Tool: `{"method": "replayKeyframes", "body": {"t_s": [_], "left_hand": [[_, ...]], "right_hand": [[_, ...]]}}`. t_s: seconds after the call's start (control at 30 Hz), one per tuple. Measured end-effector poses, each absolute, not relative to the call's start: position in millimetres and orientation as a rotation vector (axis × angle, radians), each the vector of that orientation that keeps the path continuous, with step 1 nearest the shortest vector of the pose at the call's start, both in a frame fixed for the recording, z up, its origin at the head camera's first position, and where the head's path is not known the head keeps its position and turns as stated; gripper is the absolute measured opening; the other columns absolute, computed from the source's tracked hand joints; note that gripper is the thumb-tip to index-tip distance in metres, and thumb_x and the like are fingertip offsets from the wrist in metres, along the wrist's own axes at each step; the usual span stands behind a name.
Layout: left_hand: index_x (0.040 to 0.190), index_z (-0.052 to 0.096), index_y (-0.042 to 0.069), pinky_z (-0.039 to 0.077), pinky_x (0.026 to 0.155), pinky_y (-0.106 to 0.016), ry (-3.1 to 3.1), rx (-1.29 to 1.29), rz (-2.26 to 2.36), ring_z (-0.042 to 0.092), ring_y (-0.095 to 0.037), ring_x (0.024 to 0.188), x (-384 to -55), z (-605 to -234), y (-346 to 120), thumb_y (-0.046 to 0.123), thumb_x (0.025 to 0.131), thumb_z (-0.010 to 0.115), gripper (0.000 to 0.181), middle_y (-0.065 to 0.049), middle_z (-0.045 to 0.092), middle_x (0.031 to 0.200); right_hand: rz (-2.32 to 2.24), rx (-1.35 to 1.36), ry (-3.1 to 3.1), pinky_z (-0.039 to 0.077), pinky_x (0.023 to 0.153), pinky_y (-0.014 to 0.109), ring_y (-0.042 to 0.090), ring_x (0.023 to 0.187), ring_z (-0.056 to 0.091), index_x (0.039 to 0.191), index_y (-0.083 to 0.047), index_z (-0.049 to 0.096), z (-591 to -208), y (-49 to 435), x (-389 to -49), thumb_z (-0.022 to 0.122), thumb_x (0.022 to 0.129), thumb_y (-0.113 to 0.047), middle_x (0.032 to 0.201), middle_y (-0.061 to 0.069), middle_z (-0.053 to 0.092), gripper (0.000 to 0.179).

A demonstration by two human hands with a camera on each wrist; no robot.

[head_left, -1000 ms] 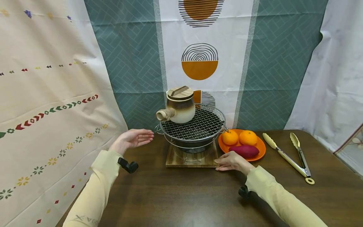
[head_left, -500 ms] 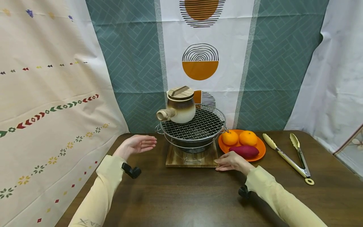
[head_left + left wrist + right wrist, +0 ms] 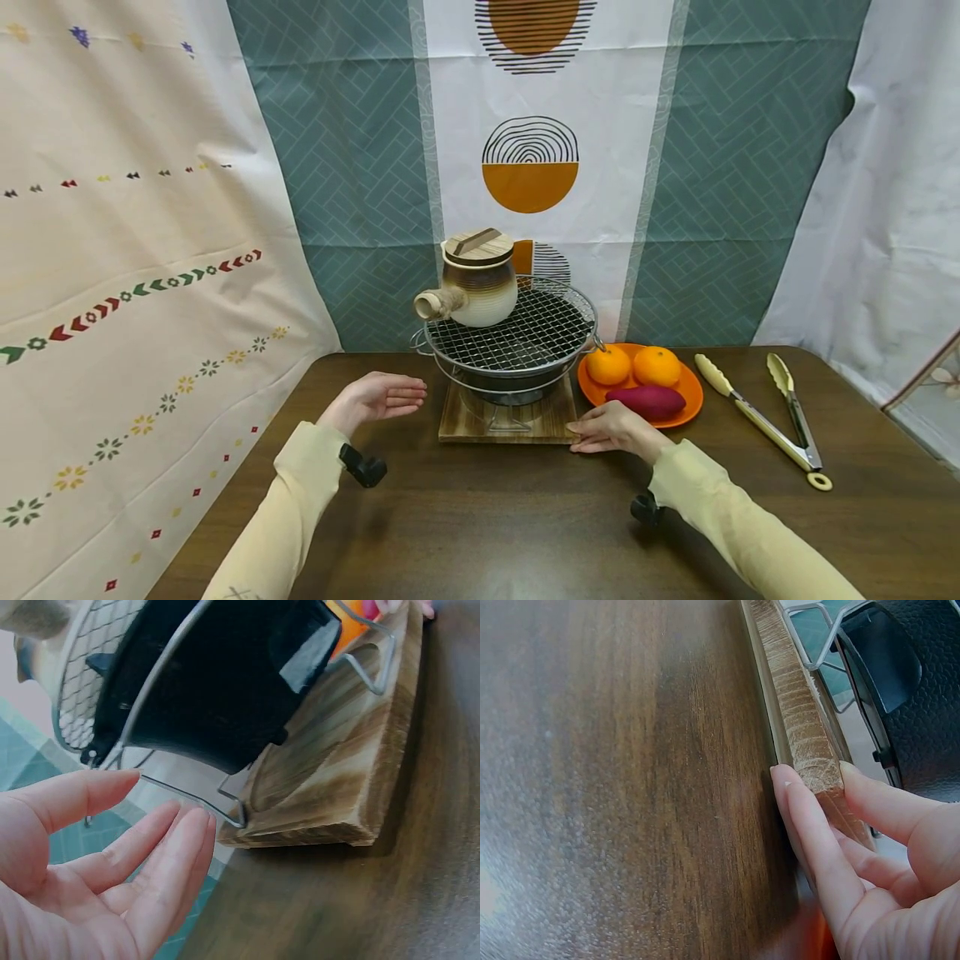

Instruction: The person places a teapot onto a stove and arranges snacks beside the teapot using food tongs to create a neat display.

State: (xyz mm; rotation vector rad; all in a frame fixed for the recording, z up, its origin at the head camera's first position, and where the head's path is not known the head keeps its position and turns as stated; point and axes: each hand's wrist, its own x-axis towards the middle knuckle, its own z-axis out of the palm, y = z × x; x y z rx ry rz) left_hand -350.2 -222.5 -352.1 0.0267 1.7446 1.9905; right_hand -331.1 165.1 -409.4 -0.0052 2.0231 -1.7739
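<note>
A square wooden board [image 3: 461, 423] lies on the table under a round black grill [image 3: 540, 333] with a wire mesh top and thin wire legs. My right hand [image 3: 613, 427] pinches the board's front right corner, thumb on the upper face and fingers at the lower edge, as the right wrist view shows on the wood [image 3: 802, 735]. To the left of the board hovers my left hand [image 3: 380, 400], its fingers extended and holding nothing. In the left wrist view its fingertips point toward the board [image 3: 315, 772]. On the mesh stands a cream-and-brown pot [image 3: 486, 300] with a wooden lid and side handle.
An orange plate [image 3: 693, 400] with two oranges [image 3: 657, 366] and a purple sweet potato [image 3: 647, 402] sits right of the grill, close to my right hand. Spread tongs [image 3: 772, 429] lie farther right. Curtains [image 3: 360, 167] hang behind and at both sides of the table.
My left hand has come down and to the right, nearer the board. The right hand, the board, the grill and the pot stay in place.
</note>
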Motion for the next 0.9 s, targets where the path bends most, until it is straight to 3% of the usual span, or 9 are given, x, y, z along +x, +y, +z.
{"method": "replayKeyframes", "body": {"t_s": [0.27,0.53,0.9], "left_hand": [[0.126,0.037,-0.018,0.048,0.083,-0.038,1.866,0.025,1.908,0.059,-0.025,0.087,-348,-363,-212,0.003,0.096,0.041,0.037,-0.014,0.061,0.094],[0.121,0.044,-0.016,0.049,0.081,-0.039,1.934,-0.038,1.884,0.052,-0.037,0.102,-349,-371,-204,0.003,0.093,0.047,0.034,-0.032,0.048,0.116],[0.114,0.05,-0.014,0.05,0.079,-0.04,2.026,-0.076,1.829,0.053,-0.039,0.1,-346,-380,-196,0.005,0.088,0.056,0.033,-0.029,0.053,0.108]], "right_hand": [[-1.77,0.007,2.015,0.053,0.07,0.036,0.032,0.078,0.063,0.104,0.015,0.057,-410,166,-331,0.062,0.086,-0.004,0.084,0.02,0.063,0.027],[-1.776,-0.006,2.026,0.053,0.069,0.036,0.032,0.078,0.063,0.104,0.016,0.056,-410,165,-332,0.062,0.086,-0.004,0.084,0.021,0.063,0.028],[-1.796,-0.017,2.016,0.053,0.07,0.036,0.031,0.077,0.063,0.102,0.016,0.055,-412,164,-331,0.061,0.086,-0.003,0.082,0.019,0.063,0.026]]}}
